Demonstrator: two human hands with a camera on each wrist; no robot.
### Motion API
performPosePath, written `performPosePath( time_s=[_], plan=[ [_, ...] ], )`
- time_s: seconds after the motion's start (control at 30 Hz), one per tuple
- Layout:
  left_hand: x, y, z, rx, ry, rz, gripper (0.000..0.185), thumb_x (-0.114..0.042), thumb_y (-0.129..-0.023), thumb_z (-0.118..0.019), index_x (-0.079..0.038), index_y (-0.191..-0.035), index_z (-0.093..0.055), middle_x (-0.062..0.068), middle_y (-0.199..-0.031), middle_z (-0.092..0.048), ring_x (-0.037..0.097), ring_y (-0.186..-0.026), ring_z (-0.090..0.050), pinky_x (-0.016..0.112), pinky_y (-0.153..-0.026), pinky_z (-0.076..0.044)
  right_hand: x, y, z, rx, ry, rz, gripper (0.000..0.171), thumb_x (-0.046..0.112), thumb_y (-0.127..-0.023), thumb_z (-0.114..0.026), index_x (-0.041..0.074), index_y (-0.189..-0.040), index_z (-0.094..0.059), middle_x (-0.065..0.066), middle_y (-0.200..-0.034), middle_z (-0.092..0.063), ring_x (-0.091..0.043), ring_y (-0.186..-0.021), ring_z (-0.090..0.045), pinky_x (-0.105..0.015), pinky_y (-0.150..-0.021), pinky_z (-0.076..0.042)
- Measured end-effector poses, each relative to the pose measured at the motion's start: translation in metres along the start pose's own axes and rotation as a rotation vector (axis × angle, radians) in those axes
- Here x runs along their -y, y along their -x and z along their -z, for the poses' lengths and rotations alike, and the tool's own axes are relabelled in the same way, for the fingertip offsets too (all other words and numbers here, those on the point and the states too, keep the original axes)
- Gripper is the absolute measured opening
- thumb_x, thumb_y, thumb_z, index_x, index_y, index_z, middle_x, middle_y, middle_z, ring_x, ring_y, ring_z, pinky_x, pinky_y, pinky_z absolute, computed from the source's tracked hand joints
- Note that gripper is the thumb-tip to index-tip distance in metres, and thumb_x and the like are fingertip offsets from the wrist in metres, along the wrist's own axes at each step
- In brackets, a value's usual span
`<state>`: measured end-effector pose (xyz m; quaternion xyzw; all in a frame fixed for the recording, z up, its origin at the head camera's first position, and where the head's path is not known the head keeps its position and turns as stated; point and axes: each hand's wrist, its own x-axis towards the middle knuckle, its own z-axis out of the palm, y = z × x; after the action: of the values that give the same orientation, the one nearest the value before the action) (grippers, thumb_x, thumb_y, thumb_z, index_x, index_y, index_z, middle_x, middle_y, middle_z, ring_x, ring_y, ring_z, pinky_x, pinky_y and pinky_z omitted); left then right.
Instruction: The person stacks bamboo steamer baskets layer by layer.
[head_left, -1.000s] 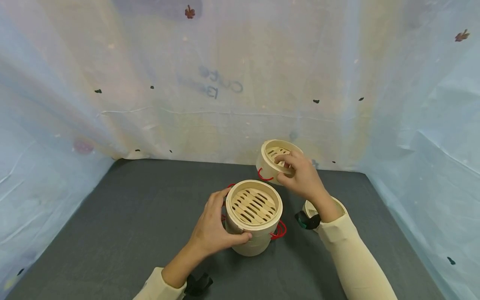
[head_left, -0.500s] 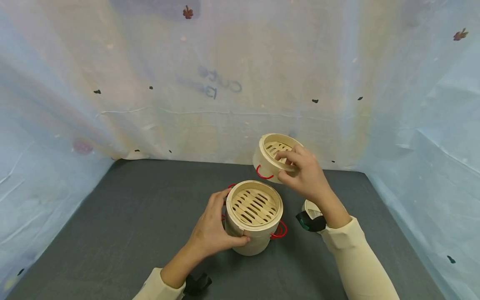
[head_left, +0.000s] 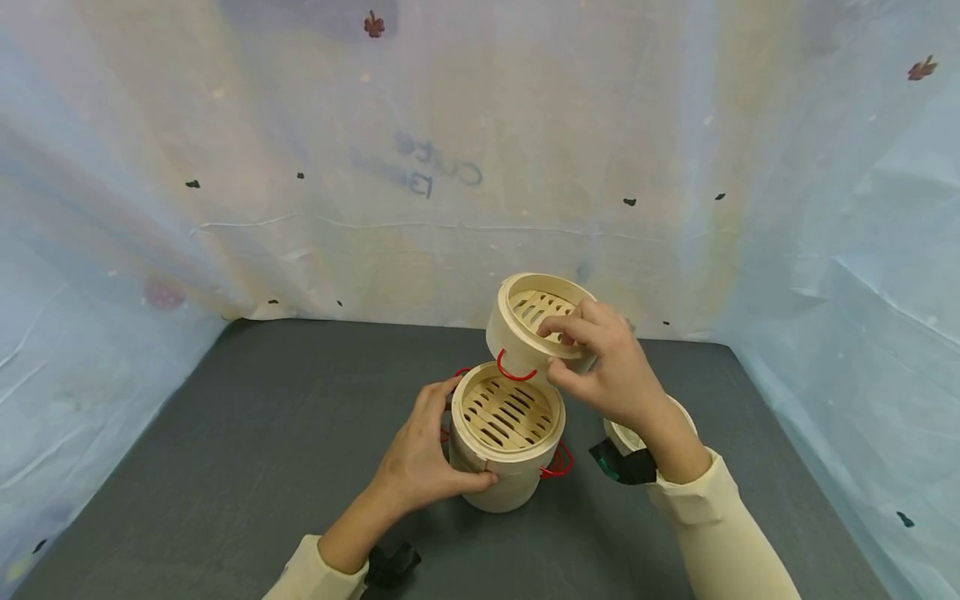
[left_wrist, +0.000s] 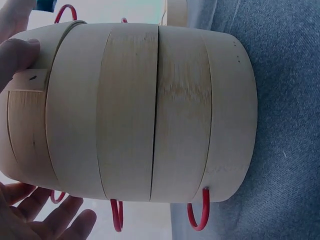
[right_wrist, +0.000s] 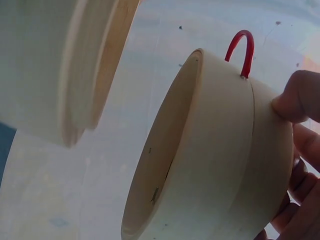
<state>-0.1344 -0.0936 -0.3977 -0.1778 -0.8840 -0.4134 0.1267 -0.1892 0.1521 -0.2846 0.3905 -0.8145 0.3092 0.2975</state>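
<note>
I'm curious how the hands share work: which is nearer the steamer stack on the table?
Left. The left hand grips the steamer stack near its top; the right hand is raised to its right, holding another basket.

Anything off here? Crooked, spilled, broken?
Nothing spilled or visibly damaged. Only the steamer basket in the right hand looks askew: it's tilted, apart from the upright stack. Being held in midair likely explains that.

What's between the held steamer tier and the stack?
Nothing: the right wrist view shows a bare gap between held tier and stack, only backdrop sheet behind.
</note>
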Motion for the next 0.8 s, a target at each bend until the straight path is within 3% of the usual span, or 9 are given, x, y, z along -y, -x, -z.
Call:
performPosePath(
  time_s=[0.43,0.8],
  plan=[
    [0.001,0.001,0.004,0.03,0.012,0.011,0.116,-0.049,-0.054,-0.09,-0.029,-0.149,-0.028,-0.003,-0.139,-0.039,0.013,-0.103,-0.054,0.033,-0.073,-0.054,0.029,0.01,-0.005,0.053,-0.03,0.063,0.027,0.012,-0.072,-0.065,0.019,-0.098,-0.07,0.006,-0.079,-0.045,-0.008,-0.074,-0.04,-0.03,-0.072,-0.032],
    [0.002,0.003,0.003,0.008,0.009,-0.013,0.114,-0.059,-0.058,-0.084,-0.028,-0.15,-0.025,-0.003,-0.14,-0.039,0.013,-0.115,-0.051,0.038,-0.083,-0.051,0.042,0.019,-0.01,0.103,-0.018,0.083,0.028,0.011,-0.07,-0.068,0.02,-0.097,-0.069,0.007,-0.077,-0.045,-0.005,-0.075,-0.04,-0.032,-0.075,-0.03]
  ],
)
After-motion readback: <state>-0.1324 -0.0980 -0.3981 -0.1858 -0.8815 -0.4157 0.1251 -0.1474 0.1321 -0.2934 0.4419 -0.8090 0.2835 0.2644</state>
